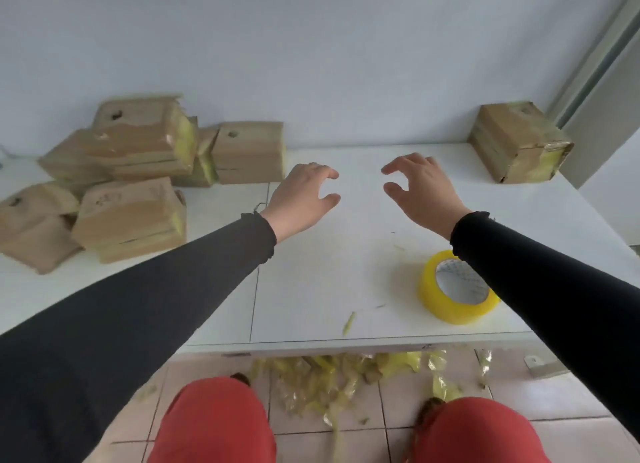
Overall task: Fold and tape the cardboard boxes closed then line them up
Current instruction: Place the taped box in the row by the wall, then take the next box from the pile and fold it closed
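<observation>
Several brown cardboard boxes lie in a loose pile (138, 172) at the left of the white table (311, 272); one of them (247, 153) stands upright at the pile's right end. A single taped box (517, 142) sits at the far right corner. A roll of yellow tape (453, 289) lies flat near the front right, partly hidden under my right sleeve. My left hand (301, 196) and my right hand (420, 189) hover over the middle of the table, facing each other, fingers curled apart, holding nothing.
A white wall rises right behind the table. Crumpled yellow tape scraps (346, 376) litter the tiled floor under the front edge, and a small scrap (348, 322) lies on the tabletop. My red-clad knees (214, 424) are below the table's front edge.
</observation>
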Available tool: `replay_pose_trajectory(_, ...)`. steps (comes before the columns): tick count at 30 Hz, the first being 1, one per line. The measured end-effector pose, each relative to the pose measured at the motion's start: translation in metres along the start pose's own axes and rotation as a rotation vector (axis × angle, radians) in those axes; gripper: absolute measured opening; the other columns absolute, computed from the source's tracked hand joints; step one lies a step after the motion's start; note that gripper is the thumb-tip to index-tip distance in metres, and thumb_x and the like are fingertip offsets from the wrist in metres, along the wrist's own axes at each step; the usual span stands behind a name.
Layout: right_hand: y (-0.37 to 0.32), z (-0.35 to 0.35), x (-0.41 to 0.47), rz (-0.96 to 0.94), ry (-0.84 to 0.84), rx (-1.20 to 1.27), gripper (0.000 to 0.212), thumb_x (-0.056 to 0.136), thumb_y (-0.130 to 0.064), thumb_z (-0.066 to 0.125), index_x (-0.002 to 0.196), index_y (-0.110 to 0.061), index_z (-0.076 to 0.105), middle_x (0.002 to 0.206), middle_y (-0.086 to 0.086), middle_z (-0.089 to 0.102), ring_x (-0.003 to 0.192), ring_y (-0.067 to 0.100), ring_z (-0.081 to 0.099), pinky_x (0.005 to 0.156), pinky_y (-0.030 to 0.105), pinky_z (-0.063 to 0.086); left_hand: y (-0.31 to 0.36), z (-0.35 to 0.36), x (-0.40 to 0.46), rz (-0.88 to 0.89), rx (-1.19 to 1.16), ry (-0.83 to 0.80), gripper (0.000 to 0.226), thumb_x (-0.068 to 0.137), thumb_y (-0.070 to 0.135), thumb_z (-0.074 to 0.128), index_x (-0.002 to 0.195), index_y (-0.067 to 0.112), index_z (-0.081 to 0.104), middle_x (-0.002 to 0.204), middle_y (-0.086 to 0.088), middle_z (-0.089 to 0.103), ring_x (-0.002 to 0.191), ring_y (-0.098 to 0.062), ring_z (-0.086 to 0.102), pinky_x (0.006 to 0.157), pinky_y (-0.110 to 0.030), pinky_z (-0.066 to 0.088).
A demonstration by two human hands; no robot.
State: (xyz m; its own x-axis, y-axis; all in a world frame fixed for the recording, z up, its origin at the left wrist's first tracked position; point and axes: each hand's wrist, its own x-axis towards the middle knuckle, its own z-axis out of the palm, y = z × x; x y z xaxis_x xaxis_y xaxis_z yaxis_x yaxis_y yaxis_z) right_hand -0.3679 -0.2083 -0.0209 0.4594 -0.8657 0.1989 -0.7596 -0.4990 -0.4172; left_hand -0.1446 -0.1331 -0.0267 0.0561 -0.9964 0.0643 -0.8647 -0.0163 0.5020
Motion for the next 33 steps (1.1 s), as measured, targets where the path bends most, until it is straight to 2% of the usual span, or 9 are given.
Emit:
replay_pose_trajectory(7, -0.116, 0.051, 0.038, -0.056, -0.093, 0.157, 0.033, 0.102, -0.025, 0.055, 0.134, -0.019, 0.06, 0.136, 0.002, 0.057, 0.13, 0.024, 0.046, 0.095, 0.032, 0.038, -0.093, -0.078, -0.059, -0.1, 0.031, 0.166, 0.041, 0.103, 0.028, 0.061, 0.142, 0.018, 0.056, 0.154, 0.003, 0.045, 0.145, -0.015, 0.035, 0.106, -0.02, 0.024)
replay_pose_trajectory(13, -0.211, 0.097, 0.087, -0.115, -0.183, 0.325, 0.046, 0.1, -0.02, 0.055, 0.145, -0.015, 0.05, 0.143, 0.007, 0.056, 0.133, 0.026, 0.05, 0.098, 0.029, 0.04, -0.176, -0.14, -0.075, -0.276, 0.013, 0.437, 0.054, 0.102, 0.033, 0.059, 0.152, 0.022, 0.043, 0.167, -0.002, 0.022, 0.156, -0.022, 0.015, 0.127, -0.042, 0.015)
replay_pose_trajectory(19, -0.278, 0.128, 0.12, -0.041, -0.421, 0.594, 0.067, 0.104, -0.021, 0.055, 0.163, -0.016, 0.023, 0.148, 0.011, 0.052, 0.111, 0.02, 0.059, 0.081, 0.026, 0.052, -0.225, -0.167, -0.07, -0.584, -0.423, 0.538, 0.079, 0.104, 0.048, 0.052, 0.166, 0.022, 0.011, 0.172, 0.0, 0.017, 0.157, -0.024, 0.02, 0.119, -0.039, 0.025)
replay_pose_trajectory(22, -0.289, 0.128, 0.118, 0.043, -0.55, 0.713, 0.063, 0.106, -0.024, 0.052, 0.162, -0.014, 0.024, 0.153, 0.01, 0.047, 0.125, 0.025, 0.053, 0.091, 0.029, 0.049, -0.221, -0.163, -0.066, -0.641, -0.685, 0.526, 0.07, 0.104, 0.055, 0.05, 0.163, 0.026, 0.025, 0.157, 0.005, 0.041, 0.14, -0.023, 0.044, 0.1, -0.031, 0.037)
replay_pose_trajectory(24, -0.284, 0.119, 0.103, 0.066, -0.463, 0.82, 0.061, 0.105, -0.026, 0.054, 0.16, -0.015, 0.03, 0.158, 0.007, 0.042, 0.135, 0.023, 0.048, 0.102, 0.032, 0.044, -0.21, -0.157, -0.066, -0.58, -0.751, 0.597, 0.054, 0.103, 0.05, 0.054, 0.15, 0.027, 0.04, 0.131, 0.013, 0.053, 0.12, -0.015, 0.053, 0.093, -0.029, 0.047)
replay_pose_trajectory(25, -0.277, 0.112, 0.09, 0.073, -0.379, 0.877, 0.058, 0.105, -0.027, 0.055, 0.158, -0.016, 0.034, 0.157, 0.003, 0.044, 0.133, 0.018, 0.047, 0.102, 0.028, 0.042, -0.201, -0.153, -0.066, -0.539, -0.781, 0.634, 0.048, 0.103, 0.048, 0.056, 0.145, 0.027, 0.044, 0.126, 0.015, 0.054, 0.119, -0.012, 0.054, 0.1, -0.032, 0.048)
replay_pose_trajectory(27, -0.258, 0.098, 0.058, 0.102, -0.197, 0.969, 0.047, 0.102, -0.033, 0.06, 0.145, -0.02, 0.048, 0.146, 0.0, 0.051, 0.125, 0.011, 0.05, 0.096, 0.023, 0.042, -0.18, -0.141, -0.067, -0.454, -0.846, 0.644, 0.046, 0.101, 0.047, 0.06, 0.141, 0.029, 0.046, 0.132, 0.012, 0.054, 0.125, -0.01, 0.053, 0.112, -0.038, 0.043)
replay_pose_trajectory(30, -0.221, 0.088, 0.002, 0.215, 0.025, 1.098, 0.016, 0.097, -0.031, 0.065, 0.11, -0.03, 0.056, 0.129, 0.0, 0.06, 0.12, 0.018, 0.06, 0.098, 0.034, 0.051, -0.139, -0.111, -0.071, -0.375, -0.939, 0.516, 0.052, 0.088, 0.059, 0.069, 0.134, 0.045, 0.048, 0.144, 0.01, 0.051, 0.132, -0.012, 0.053, 0.114, -0.043, 0.041)
replay_pose_trajectory(33, -0.188, 0.081, -0.058, 0.347, 0.147, 1.151, 0.026, 0.098, -0.024, 0.064, 0.121, -0.017, 0.053, 0.12, -0.023, 0.06, 0.12, 0.019, 0.061, 0.101, 0.04, 0.052, -0.096, -0.068, -0.076, -0.33, -0.937, 0.36, 0.053, 0.086, 0.056, 0.072, 0.131, 0.051, 0.047, 0.142, 0.011, 0.055, 0.13, -0.009, 0.053, 0.111, -0.04, 0.04)
